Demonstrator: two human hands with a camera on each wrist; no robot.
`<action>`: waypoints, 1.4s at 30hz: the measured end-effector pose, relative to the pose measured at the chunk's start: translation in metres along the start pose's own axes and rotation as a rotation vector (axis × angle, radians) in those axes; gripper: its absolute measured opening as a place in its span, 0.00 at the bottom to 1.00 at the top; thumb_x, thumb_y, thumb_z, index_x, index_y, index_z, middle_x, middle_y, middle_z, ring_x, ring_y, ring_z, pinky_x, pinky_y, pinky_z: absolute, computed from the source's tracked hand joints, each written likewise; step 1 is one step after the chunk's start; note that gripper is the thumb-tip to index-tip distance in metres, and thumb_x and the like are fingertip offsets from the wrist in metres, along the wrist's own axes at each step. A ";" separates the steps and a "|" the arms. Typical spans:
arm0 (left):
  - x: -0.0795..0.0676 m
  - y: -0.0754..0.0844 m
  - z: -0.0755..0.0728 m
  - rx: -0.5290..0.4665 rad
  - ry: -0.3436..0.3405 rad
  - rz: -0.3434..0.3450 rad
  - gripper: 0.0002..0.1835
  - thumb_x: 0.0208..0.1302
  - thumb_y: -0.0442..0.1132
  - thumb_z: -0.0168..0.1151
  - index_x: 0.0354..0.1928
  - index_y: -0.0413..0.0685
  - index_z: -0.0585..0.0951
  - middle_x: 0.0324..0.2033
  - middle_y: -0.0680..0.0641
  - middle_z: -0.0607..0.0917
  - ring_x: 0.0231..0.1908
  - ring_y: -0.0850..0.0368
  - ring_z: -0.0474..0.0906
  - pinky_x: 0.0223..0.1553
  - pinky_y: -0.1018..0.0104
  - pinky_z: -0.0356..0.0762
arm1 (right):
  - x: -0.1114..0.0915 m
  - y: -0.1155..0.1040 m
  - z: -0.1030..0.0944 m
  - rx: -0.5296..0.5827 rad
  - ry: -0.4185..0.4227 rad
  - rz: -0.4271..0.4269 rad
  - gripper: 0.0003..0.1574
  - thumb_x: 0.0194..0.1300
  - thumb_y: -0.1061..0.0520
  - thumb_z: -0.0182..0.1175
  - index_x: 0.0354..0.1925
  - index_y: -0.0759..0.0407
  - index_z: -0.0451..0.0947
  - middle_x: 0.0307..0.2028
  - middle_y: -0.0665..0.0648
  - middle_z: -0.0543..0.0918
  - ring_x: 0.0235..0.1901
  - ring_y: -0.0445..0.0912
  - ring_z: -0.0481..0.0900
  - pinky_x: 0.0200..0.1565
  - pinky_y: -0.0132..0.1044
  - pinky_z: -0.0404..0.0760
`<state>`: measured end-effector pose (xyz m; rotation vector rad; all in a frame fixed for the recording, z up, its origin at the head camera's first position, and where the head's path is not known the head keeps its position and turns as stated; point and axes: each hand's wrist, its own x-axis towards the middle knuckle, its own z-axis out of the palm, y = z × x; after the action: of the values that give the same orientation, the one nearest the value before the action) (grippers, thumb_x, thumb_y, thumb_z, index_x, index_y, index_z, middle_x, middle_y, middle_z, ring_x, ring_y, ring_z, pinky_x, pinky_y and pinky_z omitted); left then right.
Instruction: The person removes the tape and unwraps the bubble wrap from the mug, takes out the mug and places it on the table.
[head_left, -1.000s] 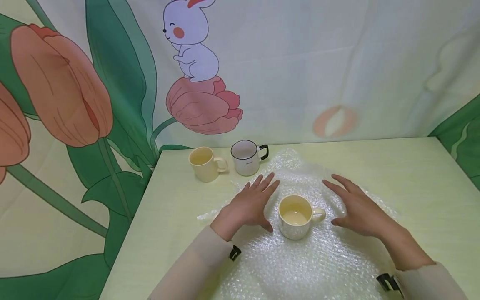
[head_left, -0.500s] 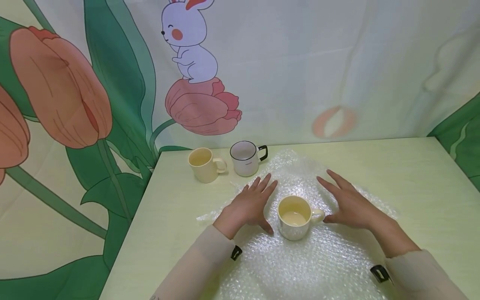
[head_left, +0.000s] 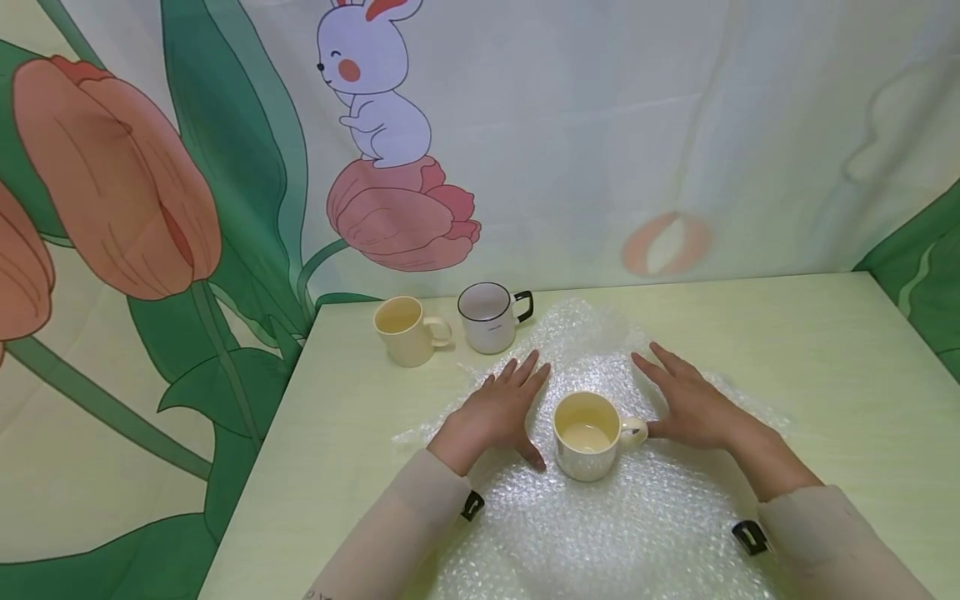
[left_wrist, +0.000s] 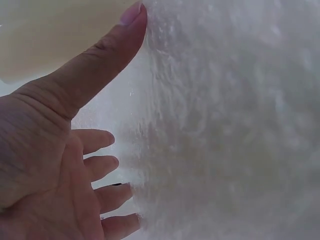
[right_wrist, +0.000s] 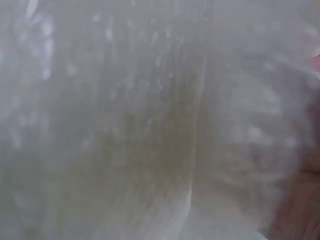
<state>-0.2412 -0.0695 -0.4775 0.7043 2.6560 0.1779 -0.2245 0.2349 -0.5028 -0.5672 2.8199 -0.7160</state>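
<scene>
A pale yellow mug (head_left: 587, 437) stands upright on a sheet of bubble wrap (head_left: 600, 533), its handle pointing right. Left of it, my left hand (head_left: 491, 417) is spread over the sheet, fingers extended and thumb beside the mug's wall. In the left wrist view, the thumb and fingertips of that left hand (left_wrist: 55, 145) lie along the bubble wrap (left_wrist: 230, 125). On the other side, my right hand (head_left: 693, 408) has its fingers stretched out, the thumb tip right at the handle. Blurred bubble wrap (right_wrist: 125, 125) fills most of the right wrist view, hiding much of that hand.
Behind the left hand stand a second yellow mug (head_left: 410, 333) and a white mug with a black rim and handle (head_left: 486, 321). A printed cloth (head_left: 555, 167) hangs along the back edge of the pale table (head_left: 847, 358).
My right hand has moved left, bringing its thumb up to the mug's handle. The left hand and the mugs have stayed almost where they were.
</scene>
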 end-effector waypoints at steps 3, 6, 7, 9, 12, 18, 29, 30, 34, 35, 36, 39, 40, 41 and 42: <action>0.001 -0.002 0.002 -0.021 -0.009 0.001 0.78 0.36 0.61 0.87 0.84 0.53 0.45 0.84 0.47 0.38 0.83 0.40 0.39 0.80 0.40 0.50 | 0.002 0.001 0.001 0.004 -0.008 0.009 0.66 0.57 0.45 0.78 0.81 0.62 0.53 0.80 0.75 0.47 0.76 0.76 0.49 0.69 0.75 0.59; 0.003 -0.005 0.004 -0.044 -0.016 -0.004 0.78 0.36 0.61 0.87 0.84 0.54 0.45 0.84 0.48 0.38 0.83 0.42 0.38 0.80 0.41 0.49 | 0.003 0.001 0.001 0.003 -0.017 0.021 0.65 0.58 0.43 0.76 0.81 0.62 0.53 0.80 0.75 0.48 0.76 0.77 0.49 0.68 0.77 0.59; 0.004 -0.005 0.004 -0.052 -0.019 -0.006 0.78 0.36 0.61 0.87 0.84 0.54 0.45 0.84 0.48 0.38 0.83 0.42 0.38 0.80 0.42 0.48 | 0.004 0.001 0.001 0.001 -0.020 0.025 0.65 0.59 0.42 0.76 0.81 0.62 0.54 0.80 0.75 0.48 0.76 0.77 0.49 0.68 0.77 0.59; 0.005 -0.006 0.005 -0.067 -0.024 -0.010 0.78 0.36 0.61 0.87 0.84 0.54 0.45 0.84 0.48 0.39 0.83 0.43 0.37 0.81 0.42 0.48 | 0.005 0.001 0.002 -0.005 -0.024 0.032 0.64 0.60 0.42 0.75 0.80 0.63 0.54 0.80 0.75 0.48 0.75 0.78 0.49 0.68 0.78 0.59; 0.006 -0.008 0.006 -0.085 -0.030 -0.013 0.78 0.37 0.61 0.87 0.84 0.54 0.45 0.84 0.49 0.39 0.83 0.43 0.37 0.81 0.42 0.47 | 0.006 0.001 0.002 -0.021 -0.028 0.041 0.62 0.61 0.41 0.74 0.80 0.62 0.54 0.80 0.75 0.49 0.75 0.78 0.51 0.66 0.79 0.59; 0.006 -0.011 0.007 -0.122 -0.035 -0.020 0.77 0.36 0.60 0.88 0.84 0.53 0.46 0.84 0.50 0.41 0.84 0.44 0.37 0.81 0.43 0.46 | 0.007 0.002 0.002 -0.056 -0.029 0.054 0.58 0.64 0.40 0.71 0.79 0.64 0.57 0.79 0.75 0.51 0.73 0.78 0.54 0.63 0.81 0.61; 0.005 -0.010 0.006 -0.143 -0.053 -0.030 0.77 0.37 0.60 0.87 0.84 0.52 0.47 0.84 0.50 0.42 0.84 0.45 0.36 0.82 0.44 0.44 | 0.010 0.004 0.004 -0.080 -0.060 0.070 0.59 0.65 0.38 0.69 0.79 0.64 0.56 0.79 0.75 0.52 0.73 0.77 0.55 0.65 0.79 0.61; 0.004 -0.010 0.006 -0.143 -0.054 -0.032 0.76 0.38 0.60 0.87 0.84 0.52 0.46 0.84 0.50 0.42 0.84 0.45 0.36 0.82 0.44 0.43 | 0.010 0.004 0.003 -0.079 -0.061 0.069 0.59 0.65 0.37 0.69 0.79 0.64 0.57 0.79 0.75 0.53 0.73 0.77 0.55 0.65 0.79 0.61; 0.003 -0.010 0.007 -0.122 -0.045 -0.034 0.76 0.38 0.61 0.87 0.84 0.51 0.47 0.84 0.49 0.43 0.84 0.44 0.37 0.81 0.44 0.44 | 0.010 0.003 0.003 -0.067 -0.059 0.063 0.58 0.64 0.38 0.70 0.79 0.64 0.57 0.78 0.76 0.53 0.73 0.78 0.55 0.65 0.79 0.62; 0.003 -0.010 0.008 -0.115 -0.041 -0.034 0.76 0.38 0.62 0.86 0.84 0.51 0.47 0.84 0.49 0.43 0.84 0.44 0.37 0.81 0.44 0.44 | 0.010 0.002 0.003 -0.062 -0.058 0.064 0.58 0.64 0.39 0.70 0.79 0.64 0.58 0.78 0.76 0.53 0.73 0.78 0.54 0.65 0.78 0.62; 0.002 -0.010 0.008 -0.107 -0.037 -0.034 0.76 0.39 0.62 0.86 0.84 0.51 0.47 0.84 0.49 0.43 0.83 0.43 0.37 0.81 0.43 0.44 | 0.010 0.002 0.002 -0.059 -0.055 0.063 0.57 0.64 0.39 0.71 0.78 0.63 0.58 0.78 0.76 0.53 0.73 0.78 0.55 0.65 0.78 0.62; -0.002 -0.010 0.009 -0.086 -0.021 -0.037 0.74 0.40 0.63 0.85 0.84 0.51 0.48 0.84 0.47 0.43 0.83 0.42 0.38 0.81 0.43 0.45 | 0.010 0.000 0.002 -0.054 -0.043 0.068 0.55 0.64 0.41 0.71 0.78 0.63 0.60 0.78 0.76 0.54 0.73 0.78 0.55 0.65 0.78 0.63; -0.003 -0.010 0.009 -0.079 -0.016 -0.040 0.74 0.41 0.63 0.85 0.84 0.51 0.49 0.84 0.47 0.44 0.83 0.41 0.38 0.81 0.42 0.46 | 0.010 -0.001 0.001 -0.057 -0.037 0.069 0.55 0.64 0.42 0.71 0.78 0.63 0.60 0.78 0.76 0.54 0.73 0.78 0.55 0.65 0.77 0.64; -0.005 -0.010 0.010 -0.074 -0.010 -0.044 0.73 0.42 0.63 0.84 0.84 0.51 0.49 0.84 0.46 0.44 0.83 0.41 0.38 0.81 0.42 0.46 | 0.010 -0.002 0.000 -0.061 -0.032 0.070 0.54 0.64 0.42 0.71 0.78 0.62 0.61 0.77 0.76 0.55 0.73 0.78 0.56 0.65 0.78 0.64; -0.007 -0.009 0.010 -0.070 -0.005 -0.049 0.72 0.42 0.64 0.84 0.84 0.51 0.49 0.84 0.46 0.44 0.83 0.40 0.38 0.81 0.42 0.46 | 0.010 -0.002 0.000 -0.065 -0.026 0.070 0.54 0.64 0.42 0.72 0.77 0.62 0.61 0.77 0.76 0.56 0.73 0.78 0.56 0.65 0.78 0.64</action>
<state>-0.2359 -0.0805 -0.4862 0.6165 2.6448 0.2545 -0.2327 0.2291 -0.5024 -0.4819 2.8320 -0.6025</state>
